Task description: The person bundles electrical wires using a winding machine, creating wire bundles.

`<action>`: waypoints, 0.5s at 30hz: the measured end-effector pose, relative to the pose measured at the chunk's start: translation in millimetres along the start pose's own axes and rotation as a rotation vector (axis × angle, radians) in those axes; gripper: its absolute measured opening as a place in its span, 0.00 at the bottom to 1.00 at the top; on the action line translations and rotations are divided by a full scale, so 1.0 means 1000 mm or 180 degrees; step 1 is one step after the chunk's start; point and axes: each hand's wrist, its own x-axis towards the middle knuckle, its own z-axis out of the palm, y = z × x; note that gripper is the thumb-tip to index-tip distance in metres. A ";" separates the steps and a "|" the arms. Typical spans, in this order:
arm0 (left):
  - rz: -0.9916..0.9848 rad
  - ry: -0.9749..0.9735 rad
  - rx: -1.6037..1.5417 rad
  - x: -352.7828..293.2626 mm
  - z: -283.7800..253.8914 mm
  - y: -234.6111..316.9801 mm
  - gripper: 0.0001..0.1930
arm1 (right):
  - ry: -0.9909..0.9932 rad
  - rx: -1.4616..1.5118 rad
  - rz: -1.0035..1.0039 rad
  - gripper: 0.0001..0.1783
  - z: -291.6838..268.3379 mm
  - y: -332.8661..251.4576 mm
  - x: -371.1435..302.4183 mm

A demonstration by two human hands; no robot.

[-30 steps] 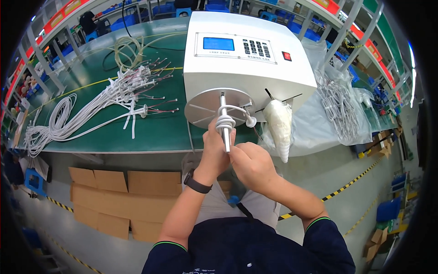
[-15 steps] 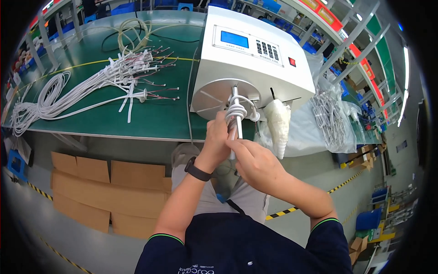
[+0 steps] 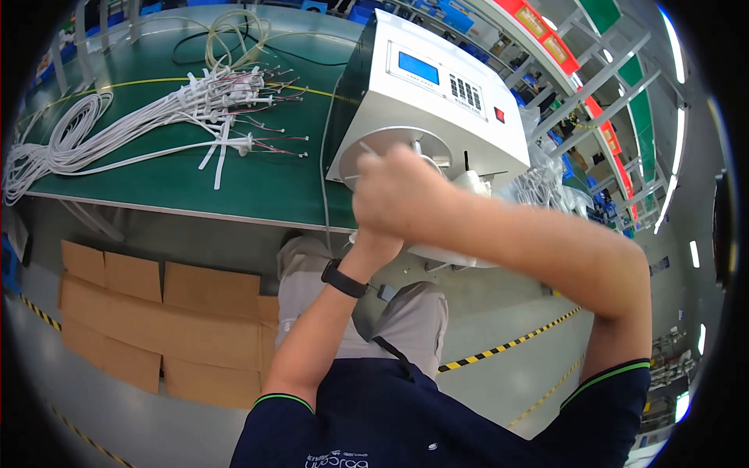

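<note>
My right hand [image 3: 402, 191], smeared by motion, is curled closed in front of the winding machine's round plate [image 3: 374, 144]; what it holds, if anything, is hidden. Just below it is my left hand [image 3: 378, 246], with a dark band on the wrist. Its fingers are covered by the right hand. A small white bit shows beside the left hand, too little to name. The coiled white cable seen on the spindle half a second ago is hidden now. The white machine [image 3: 437, 101] has a blue screen, a keypad and a red switch. A white-wrapped cone [image 3: 473, 184] is partly behind my right forearm.
On the green table [image 3: 289, 187], a bundle of white cables [image 3: 133, 136] with thin red-ended wires lies at the left. Behind it is a clear hose coil [image 3: 226, 39]. Bagged grey cables [image 3: 542, 191] lie right of the machine. Flattened cardboard [image 3: 164, 320] is on the floor.
My right hand has swung up and left, over my left hand, hiding the cable coil. The view has shifted, and the machine now appears slightly higher and turned.
</note>
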 end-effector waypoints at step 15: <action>-0.1288 -0.0180 -0.0822 0.030 -0.049 0.067 0.11 | -0.1251 0.1640 0.1517 0.11 0.009 0.042 0.020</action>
